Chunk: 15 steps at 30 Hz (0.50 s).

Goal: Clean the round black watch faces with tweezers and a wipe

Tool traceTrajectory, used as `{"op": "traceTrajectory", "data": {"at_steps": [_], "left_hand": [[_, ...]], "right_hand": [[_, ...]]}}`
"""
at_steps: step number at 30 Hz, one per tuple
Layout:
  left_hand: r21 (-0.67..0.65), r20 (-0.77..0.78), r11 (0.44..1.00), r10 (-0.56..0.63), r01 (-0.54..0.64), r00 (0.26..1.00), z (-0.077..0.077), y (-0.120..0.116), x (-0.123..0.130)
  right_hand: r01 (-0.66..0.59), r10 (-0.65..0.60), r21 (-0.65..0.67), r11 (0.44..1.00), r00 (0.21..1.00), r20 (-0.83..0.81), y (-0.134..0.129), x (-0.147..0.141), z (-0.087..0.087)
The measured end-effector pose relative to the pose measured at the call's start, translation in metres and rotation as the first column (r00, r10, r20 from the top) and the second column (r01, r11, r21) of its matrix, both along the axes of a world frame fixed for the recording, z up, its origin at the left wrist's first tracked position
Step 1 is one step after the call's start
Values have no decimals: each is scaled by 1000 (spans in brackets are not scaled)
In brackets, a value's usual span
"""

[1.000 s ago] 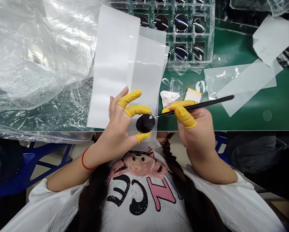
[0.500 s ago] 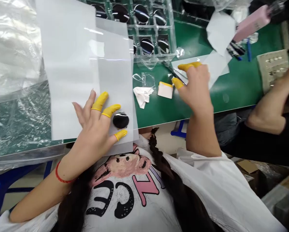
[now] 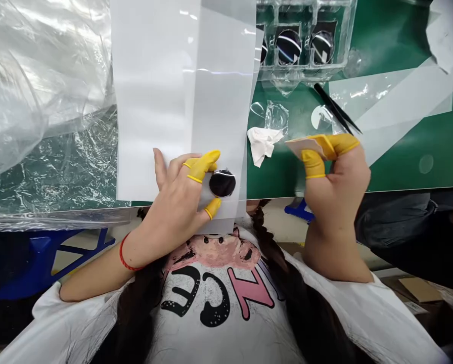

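My left hand (image 3: 184,194), with yellow finger cots on several fingers, rests on white sheets (image 3: 154,111). Its thumb and a fingertip are at the edges of a round dark lens (image 3: 222,183), holding it between them against the paper. In my right hand (image 3: 336,172), also in yellow finger cots, a small flat pinkish-white pad (image 3: 306,146) is pinched between thumb and fingers above the green table. Black tweezers (image 3: 336,108) lie just beyond that hand. To its left is a crumpled white cloth (image 3: 263,144).
A clear compartment tray (image 3: 304,68) with dark lenses stands at the back. Plastic film (image 3: 44,91) covers the left side. Translucent sheets (image 3: 397,101) lie at right on the green table (image 3: 412,169). Blue stools (image 3: 40,258) are below its edge.
My right hand has picked up the small pad from the table and moved it toward me. Around the lens, my left fingers have drawn closer. The view has shifted.
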<state>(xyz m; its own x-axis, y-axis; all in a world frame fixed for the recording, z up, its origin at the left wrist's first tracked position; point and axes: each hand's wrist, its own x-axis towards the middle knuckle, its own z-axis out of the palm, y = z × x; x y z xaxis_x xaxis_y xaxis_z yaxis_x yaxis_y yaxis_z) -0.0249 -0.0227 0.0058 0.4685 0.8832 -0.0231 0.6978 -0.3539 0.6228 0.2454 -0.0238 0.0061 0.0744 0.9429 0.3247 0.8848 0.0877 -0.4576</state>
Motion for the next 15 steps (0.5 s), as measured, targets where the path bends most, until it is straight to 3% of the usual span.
{"op": "traceTrajectory", "data": {"at_steps": [5,9,12,15], "left_hand": [[5,33,999,33,-33,999,-1,0,2],[65,57,997,37,-41,998,-5,-1,1],[29,97,998,45,-48,994,-7,-2,1],[-17,122,998,64,-62,990,-8,-2,0]], "right_hand": [[-245,245,37,969,933,-265,-16,-58,6],[-299,312,88,950,923,-226,-17,-79,-5],[-349,369,143,926,918,-149,-18,-86,-15],[-321,339,175,931,936,-90,-18,-90,-20]]}}
